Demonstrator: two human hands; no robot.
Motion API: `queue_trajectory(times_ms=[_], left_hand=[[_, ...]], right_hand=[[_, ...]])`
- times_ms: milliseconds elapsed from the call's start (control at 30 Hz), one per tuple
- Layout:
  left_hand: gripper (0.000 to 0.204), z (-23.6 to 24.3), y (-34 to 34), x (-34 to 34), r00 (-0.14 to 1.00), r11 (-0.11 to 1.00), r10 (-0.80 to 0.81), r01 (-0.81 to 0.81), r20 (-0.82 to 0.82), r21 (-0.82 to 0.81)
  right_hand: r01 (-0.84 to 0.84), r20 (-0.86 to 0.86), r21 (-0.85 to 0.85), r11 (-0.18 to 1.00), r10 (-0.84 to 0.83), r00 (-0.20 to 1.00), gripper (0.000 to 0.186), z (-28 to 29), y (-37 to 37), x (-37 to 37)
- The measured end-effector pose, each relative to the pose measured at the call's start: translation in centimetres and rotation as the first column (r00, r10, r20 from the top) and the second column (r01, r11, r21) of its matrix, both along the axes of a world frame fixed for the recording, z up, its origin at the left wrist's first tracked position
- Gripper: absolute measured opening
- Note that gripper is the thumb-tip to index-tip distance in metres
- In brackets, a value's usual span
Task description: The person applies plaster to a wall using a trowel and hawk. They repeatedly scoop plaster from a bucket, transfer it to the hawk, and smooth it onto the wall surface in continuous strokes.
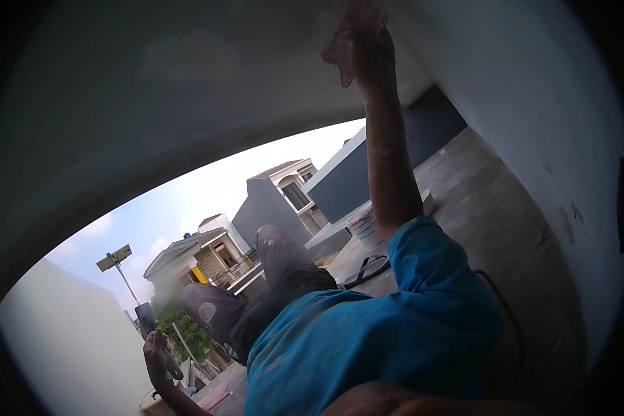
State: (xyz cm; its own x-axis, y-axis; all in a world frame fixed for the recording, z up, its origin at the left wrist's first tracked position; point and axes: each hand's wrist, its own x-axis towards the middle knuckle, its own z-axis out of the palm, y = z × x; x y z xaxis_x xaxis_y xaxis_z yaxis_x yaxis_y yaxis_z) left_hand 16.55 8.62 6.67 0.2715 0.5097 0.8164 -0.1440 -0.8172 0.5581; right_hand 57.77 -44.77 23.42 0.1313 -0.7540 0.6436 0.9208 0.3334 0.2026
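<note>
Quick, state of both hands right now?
Left hand: closed on a dark flat tool.
Right hand: closed on a reddish tool, raised to the ceiling.

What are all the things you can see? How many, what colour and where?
pink tool: one, pinkish, blurry, top centre
dark tool: one, blackish, lower left
overhead surface: one, grey, across the top
side wall: one, pale grey, right
outer wall: one, whitish, lower left
floor: one, grey, right of centre
bucket: one, white with red, behind the raised arm
houses: at least two, tan and grey, outside
panel on a pole: one, greyish, left
sky: one, blue and white, outside
trousers: one pair, dark, centre left
shirt: one, blue, lower middle
right fingers: one set, at the pink tool
left fingers: one set, at the dark tool
</note>
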Motion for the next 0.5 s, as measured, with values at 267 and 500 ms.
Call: queue_trajectory(times_ms=[267,500], left_hand=[[0.039,0.3,-0.1,0.0,1.0,1.0,0.008,-0.008,-0.001,-0.006],[0.039,0.5,-0.3,0.0,1.0,1.0,0.001,-0.001,-0.003,-0.007]], right_hand=[[-0.092,-0.003,0.171,0.981,0.094,0.996,0.058,4.6,-1.7,15.7],[0.194,-0.017,-0.06,0.979,-0.195,0.981,0.037,4.1,-1.7,12.5]])
